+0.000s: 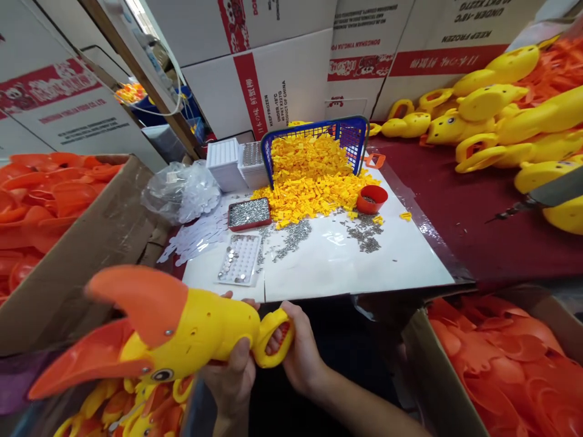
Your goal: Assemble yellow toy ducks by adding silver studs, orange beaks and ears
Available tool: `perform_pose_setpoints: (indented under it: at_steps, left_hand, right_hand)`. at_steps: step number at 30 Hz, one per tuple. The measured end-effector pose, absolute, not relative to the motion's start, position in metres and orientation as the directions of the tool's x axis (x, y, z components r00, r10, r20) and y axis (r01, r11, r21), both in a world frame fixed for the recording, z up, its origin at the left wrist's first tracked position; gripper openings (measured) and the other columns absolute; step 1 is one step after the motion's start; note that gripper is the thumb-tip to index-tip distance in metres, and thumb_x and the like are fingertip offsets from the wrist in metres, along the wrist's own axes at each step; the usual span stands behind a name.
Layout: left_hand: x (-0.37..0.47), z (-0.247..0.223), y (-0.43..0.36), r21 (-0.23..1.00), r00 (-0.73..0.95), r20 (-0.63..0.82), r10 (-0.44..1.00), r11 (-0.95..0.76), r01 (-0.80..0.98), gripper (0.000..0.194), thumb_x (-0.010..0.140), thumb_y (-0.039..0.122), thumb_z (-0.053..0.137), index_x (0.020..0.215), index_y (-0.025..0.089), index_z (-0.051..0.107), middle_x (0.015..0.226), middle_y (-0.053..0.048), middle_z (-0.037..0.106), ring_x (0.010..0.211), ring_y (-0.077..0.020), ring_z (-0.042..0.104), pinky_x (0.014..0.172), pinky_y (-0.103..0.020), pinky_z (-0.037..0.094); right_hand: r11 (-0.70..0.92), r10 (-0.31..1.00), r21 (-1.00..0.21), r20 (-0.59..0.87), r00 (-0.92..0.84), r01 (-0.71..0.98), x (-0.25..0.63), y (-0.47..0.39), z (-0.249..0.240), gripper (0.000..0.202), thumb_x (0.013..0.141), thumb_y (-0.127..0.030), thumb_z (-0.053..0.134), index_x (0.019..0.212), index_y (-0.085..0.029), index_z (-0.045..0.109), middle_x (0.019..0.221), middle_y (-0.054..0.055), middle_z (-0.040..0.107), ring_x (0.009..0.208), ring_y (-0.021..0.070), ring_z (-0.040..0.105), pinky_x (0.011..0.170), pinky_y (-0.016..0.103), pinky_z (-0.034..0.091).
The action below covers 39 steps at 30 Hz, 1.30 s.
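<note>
A yellow plastic duck-shaped toy grabber (204,331) with an orange bill lies tilted across both hands, its bill parted toward the left. My left hand (234,373) is wrapped around the neck from below, thumb on the near side. My right hand (300,349) grips the ring handle (273,340), with fingers through the loop on its red trigger. Screws hold the bill halves at the head, and a printed eye faces down. Beyond the toy lie a white tray of round metal pieces (239,260) and a red tray of small screws (249,213).
A blue basket (314,128) spills small yellow parts (310,194) over the white board, beside a red cup (372,199). Boxes of orange parts flank me (505,364). Yellow toy bodies (483,109) and an electric screwdriver (546,197) are at right. Finished-looking toys (146,406) fill a bin below left.
</note>
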<state>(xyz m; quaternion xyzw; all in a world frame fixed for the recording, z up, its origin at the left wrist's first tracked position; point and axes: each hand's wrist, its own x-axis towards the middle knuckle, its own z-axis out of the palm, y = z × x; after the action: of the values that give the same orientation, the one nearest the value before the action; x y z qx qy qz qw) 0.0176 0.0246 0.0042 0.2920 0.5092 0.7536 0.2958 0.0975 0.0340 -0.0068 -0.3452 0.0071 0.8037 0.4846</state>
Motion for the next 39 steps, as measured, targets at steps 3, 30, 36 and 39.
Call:
perform_pose_setpoints:
  at_steps: [3,30,36,39]
  left_hand:
    - [0.005,0.015,0.028,0.942,-0.726,0.151,0.671,-0.320,-0.100,0.063,0.061,0.032,0.087,0.118,0.021,0.064,0.113,-0.009,0.073,0.092,-0.0296,0.074,0.077,-0.045,0.066]
    - [-0.053,-0.015,-0.031,0.871,-0.426,-0.302,0.853,0.065,-0.487,0.070,0.060,0.036,0.090,0.123,0.019,0.062,0.111,-0.014,0.072,0.092,-0.0331,0.074,0.075,-0.044,0.066]
    - [-0.061,-0.018,-0.026,0.854,-0.494,-0.344,0.799,0.048,-0.517,0.071,0.064,0.038,0.088,0.127,0.019,0.061,0.107,-0.013,0.074,0.085,-0.0302,0.075,0.065,-0.038,0.066]
    - [-0.059,-0.016,-0.022,0.849,-0.487,-0.364,0.794,0.068,-0.523,0.073,0.066,0.041,0.087,0.129,0.019,0.059,0.097,-0.009,0.076,0.078,-0.0285,0.075,0.062,-0.036,0.064]
  right_hand:
    - [-0.557,0.797,-0.369,-0.491,-0.353,-0.744,0.080,0.036,-0.004,0.057,0.067,-0.062,0.075,0.053,-0.021,0.038,0.041,-0.008,0.035,0.038,0.0051,0.034,0.042,0.020,0.032]
    - [0.822,0.561,-0.087,-0.043,-0.827,0.562,-0.037,0.235,0.031,0.035,0.094,-0.001,0.042,0.106,-0.007,0.074,0.114,0.024,0.067,0.116,0.0320,0.058,0.092,0.042,0.048]
    - [0.849,0.529,0.010,-0.003,-0.849,0.529,-0.030,0.239,0.029,0.036,0.096,-0.002,0.038,0.109,-0.006,0.071,0.119,0.025,0.064,0.117,0.0322,0.055,0.087,0.041,0.048]
    - [0.833,0.553,0.006,0.020,-0.833,0.553,-0.023,0.240,0.028,0.038,0.097,-0.002,0.034,0.113,-0.005,0.069,0.116,0.025,0.065,0.114,0.0316,0.057,0.083,0.039,0.048]
